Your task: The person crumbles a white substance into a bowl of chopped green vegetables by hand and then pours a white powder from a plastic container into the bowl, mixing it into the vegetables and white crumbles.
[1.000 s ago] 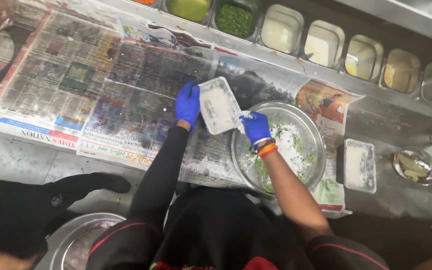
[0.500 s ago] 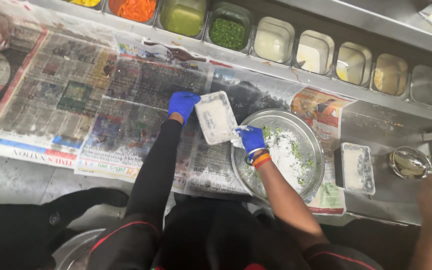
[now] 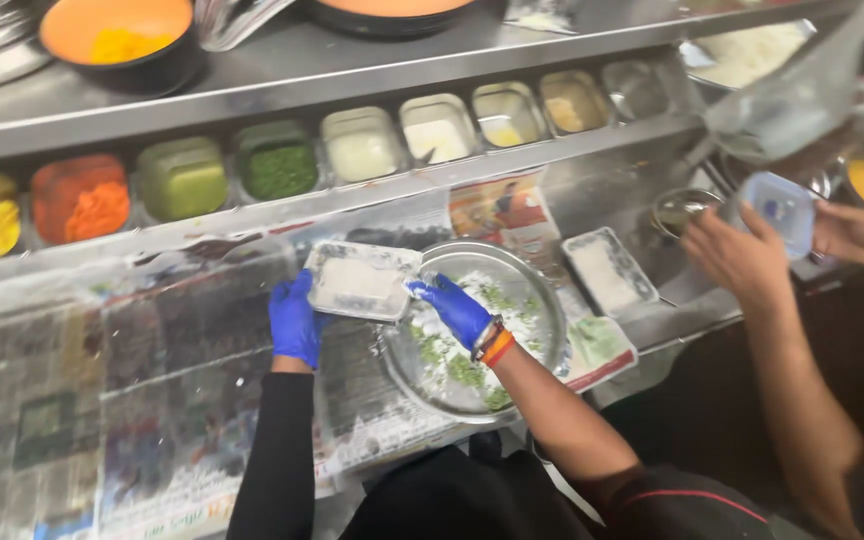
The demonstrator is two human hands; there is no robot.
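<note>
Both my hands wear blue gloves. My left hand grips the left end of a white rectangular tray filled with white food. My right hand holds the tray's right end, over the rim of a round steel plate. The plate carries white food mixed with chopped green herbs. The tray is held just above the newspaper-covered counter, at the plate's left edge.
A row of steel containers with yellow, orange, green and white fillings lines the back. Another white tray lies right of the plate. A co-worker's hands hold a small clear lidded tub at right. An orange-filled bowl sits on the shelf.
The view has tilted up and shifted, showing the shelf and a co-worker at right. My hands keep the tray at the plate's left edge, with the right hand now over the plate.
</note>
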